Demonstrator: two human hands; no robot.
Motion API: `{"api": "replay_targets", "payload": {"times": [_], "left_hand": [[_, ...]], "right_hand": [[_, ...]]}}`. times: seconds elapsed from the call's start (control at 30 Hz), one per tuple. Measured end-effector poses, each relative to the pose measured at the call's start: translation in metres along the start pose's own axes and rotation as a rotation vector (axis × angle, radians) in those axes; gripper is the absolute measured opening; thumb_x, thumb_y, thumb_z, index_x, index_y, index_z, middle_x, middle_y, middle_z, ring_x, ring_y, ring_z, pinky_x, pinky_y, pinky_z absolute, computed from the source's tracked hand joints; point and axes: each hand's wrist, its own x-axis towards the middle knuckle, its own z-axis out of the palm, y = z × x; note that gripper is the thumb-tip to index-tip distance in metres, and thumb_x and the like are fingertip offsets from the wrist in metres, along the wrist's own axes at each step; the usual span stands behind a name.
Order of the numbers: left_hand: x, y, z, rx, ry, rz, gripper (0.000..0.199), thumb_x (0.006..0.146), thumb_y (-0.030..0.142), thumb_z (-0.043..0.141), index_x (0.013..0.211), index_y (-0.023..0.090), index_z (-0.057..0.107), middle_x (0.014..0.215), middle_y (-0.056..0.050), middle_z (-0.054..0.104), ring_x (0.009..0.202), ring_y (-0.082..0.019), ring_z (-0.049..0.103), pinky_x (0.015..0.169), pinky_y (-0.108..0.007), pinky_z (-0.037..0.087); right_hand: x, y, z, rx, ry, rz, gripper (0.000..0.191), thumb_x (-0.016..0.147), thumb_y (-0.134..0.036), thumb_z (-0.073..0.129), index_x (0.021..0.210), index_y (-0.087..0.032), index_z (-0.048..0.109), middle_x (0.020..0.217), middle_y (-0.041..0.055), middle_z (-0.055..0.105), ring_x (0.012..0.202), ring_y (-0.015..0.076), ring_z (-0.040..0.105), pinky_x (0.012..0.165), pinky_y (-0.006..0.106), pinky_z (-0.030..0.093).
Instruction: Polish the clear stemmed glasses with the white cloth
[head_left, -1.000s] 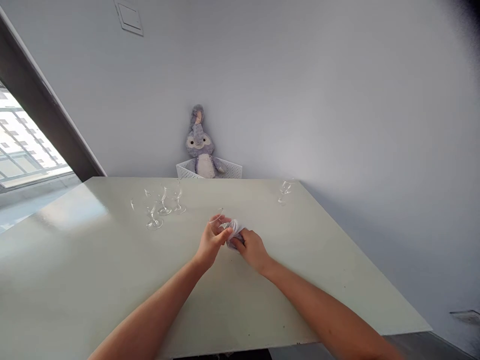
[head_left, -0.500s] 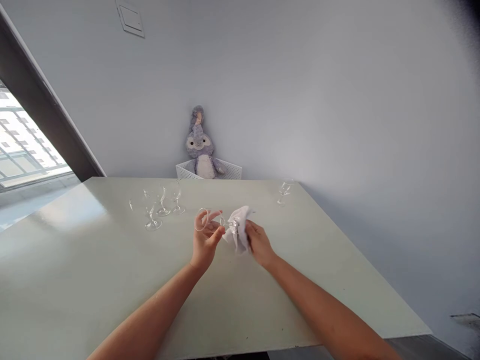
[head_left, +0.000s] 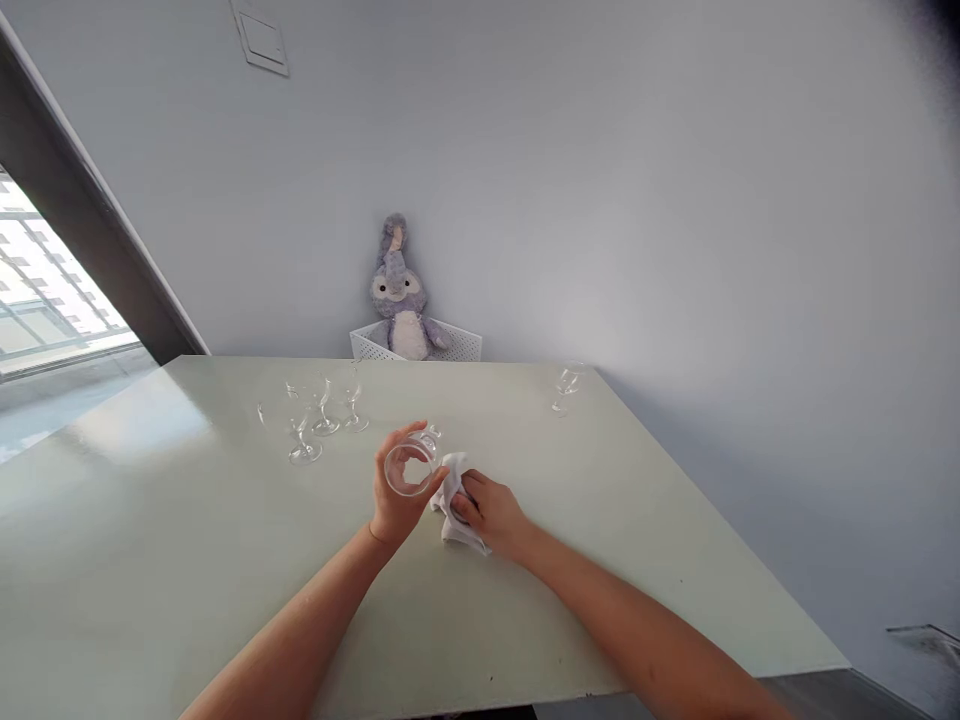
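Note:
My left hand (head_left: 397, 490) is closed round the bowl of a clear stemmed glass (head_left: 410, 470), its open rim tilted toward me. The foot of that glass points away, toward the back right. My right hand (head_left: 491, 512) grips a bunched white cloth (head_left: 457, 515), which hangs just right of the glass, close to my left thumb. Whether cloth and glass touch, I cannot tell. Both hands are over the middle of the pale table (head_left: 225, 560).
Several stemmed glasses (head_left: 304, 440) stand together at the back left. Another stemmed glass (head_left: 566, 385) is near the far right corner. Beyond the far edge, a plush toy (head_left: 409, 330) sits in a white basket (head_left: 469, 346) against the wall.
My left hand has turned the glass so its rim faces me more. My right hand has drawn the cloth from the glass's foot, down and slightly left.

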Motion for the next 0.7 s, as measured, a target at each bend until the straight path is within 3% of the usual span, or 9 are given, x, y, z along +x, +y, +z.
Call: {"api": "replay_targets", "payload": {"times": [0.1, 0.23, 0.3, 0.37, 0.43, 0.5, 0.57, 0.7], "left_hand": [[-0.003, -0.005, -0.002, 0.086, -0.006, 0.061, 0.063, 0.067, 0.022, 0.068, 0.117, 0.022, 0.029, 0.114, -0.013, 0.054, 0.071, -0.011, 0.057, 0.068, -0.033, 0.049], [-0.012, -0.005, 0.001, 0.185, -0.096, 0.143, 0.066, 0.066, 0.029, 0.069, 0.119, 0.02, 0.032, 0.107, -0.013, 0.058, 0.08, -0.017, 0.06, 0.072, -0.034, 0.05], [-0.018, -0.004, 0.004, 0.171, -0.194, 0.186, 0.068, 0.068, 0.035, 0.067, 0.123, 0.02, 0.03, 0.107, -0.013, 0.059, 0.087, -0.02, 0.06, 0.074, -0.034, 0.049], [-0.024, -0.002, 0.009, 0.146, -0.282, 0.234, 0.072, 0.069, 0.039, 0.065, 0.127, 0.02, 0.028, 0.106, -0.013, 0.06, 0.09, -0.022, 0.059, 0.076, -0.035, 0.049], [-0.027, 0.0, 0.013, 0.136, -0.349, 0.258, 0.076, 0.068, 0.039, 0.065, 0.13, 0.02, 0.026, 0.107, -0.013, 0.06, 0.093, -0.023, 0.058, 0.078, -0.036, 0.048], [-0.029, 0.001, 0.016, 0.146, -0.406, 0.208, 0.076, 0.07, 0.035, 0.065, 0.133, 0.022, 0.024, 0.112, -0.012, 0.058, 0.096, -0.023, 0.057, 0.081, -0.037, 0.047], [-0.028, 0.001, 0.016, 0.166, -0.482, 0.077, 0.071, 0.073, 0.031, 0.061, 0.133, 0.024, 0.025, 0.116, -0.011, 0.056, 0.095, -0.022, 0.057, 0.082, -0.036, 0.046], [-0.027, -0.006, 0.014, 0.164, -0.649, -0.111, 0.059, 0.078, 0.026, 0.054, 0.131, 0.029, 0.03, 0.112, -0.006, 0.057, 0.088, -0.017, 0.058, 0.079, -0.033, 0.047]], "right_hand": [[-0.002, -0.005, -0.011, -0.307, 0.059, -0.042, 0.028, 0.089, -0.039, 0.035, 0.099, -0.024, 0.055, 0.1, 0.0033, 0.054, 0.061, 0.009, 0.052, 0.055, 0.023, 0.034], [0.001, -0.002, -0.022, -0.398, 0.268, -0.049, 0.031, 0.09, -0.03, 0.031, 0.113, -0.02, 0.049, 0.094, 0.006, 0.054, 0.067, 0.0117, 0.052, 0.056, 0.023, 0.035], [0.002, 0.001, -0.021, -0.409, 0.284, -0.115, 0.033, 0.088, -0.026, 0.036, 0.119, -0.017, 0.045, 0.089, 0.0063, 0.055, 0.072, 0.0138, 0.052, 0.06, 0.024, 0.036], [0.003, 0.004, -0.018, -0.441, 0.243, -0.164, 0.029, 0.083, -0.024, 0.044, 0.11, -0.019, 0.052, 0.082, 0.0042, 0.056, 0.07, 0.0141, 0.051, 0.062, 0.024, 0.036], [0.004, 0.007, -0.015, -0.472, 0.207, -0.163, 0.014, 0.079, -0.025, 0.05, 0.089, -0.02, 0.06, 0.075, 0.0023, 0.056, 0.065, 0.0135, 0.05, 0.059, 0.023, 0.035], [0.006, 0.013, -0.016, -0.45, 0.21, -0.126, 0.01, 0.078, -0.026, 0.052, 0.077, -0.02, 0.06, 0.072, 0.0016, 0.056, 0.062, 0.0125, 0.05, 0.057, 0.022, 0.035], [0.012, 0.025, -0.024, -0.357, 0.279, -0.056, 0.014, 0.081, -0.028, 0.049, 0.082, -0.021, 0.061, 0.077, 0.0016, 0.059, 0.065, 0.012, 0.052, 0.059, 0.021, 0.037], [0.026, 0.072, -0.062, -0.221, 0.514, 0.275, 0.026, 0.083, -0.033, 0.04, 0.091, -0.02, 0.062, 0.091, 0.0035, 0.064, 0.079, 0.0149, 0.058, 0.069, 0.022, 0.04]]}}
